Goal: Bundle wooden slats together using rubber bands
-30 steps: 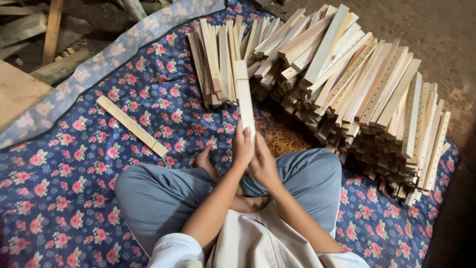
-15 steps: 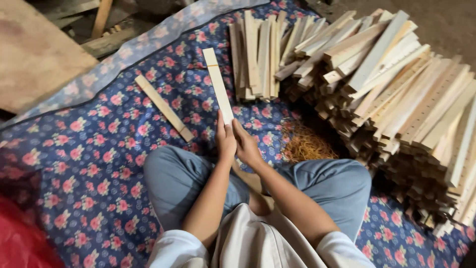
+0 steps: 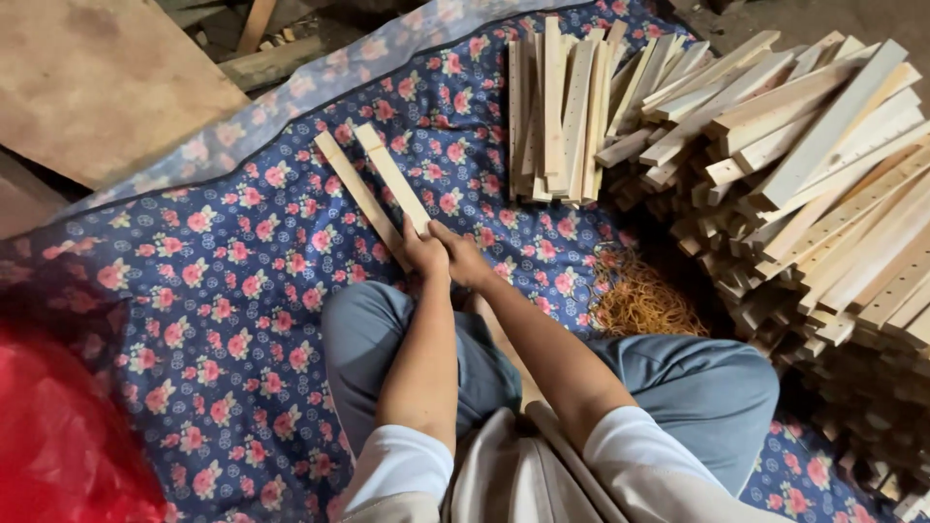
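Note:
Both hands meet at the near end of a pale wooden slat (image 3: 389,174). My left hand (image 3: 424,254) grips that end and my right hand (image 3: 465,260) holds it from the right side. The slat slants up and to the left over a blue floral cloth (image 3: 242,281). A second, similar slat (image 3: 355,190) lies on the cloth right beside it, on its left. I sit cross-legged in blue trousers (image 3: 378,339).
A row of slats (image 3: 557,107) lies ahead, and a big heap of slats (image 3: 823,194) fills the right. A tangle of orange rubber bands (image 3: 644,302) sits by my right knee. A red bag (image 3: 68,426) is at lower left, a brown board (image 3: 107,77) at upper left.
The held slat has swung left and down, from pointing at the slat row to lying next to the lone slat on the cloth. Both hands stayed on its near end.

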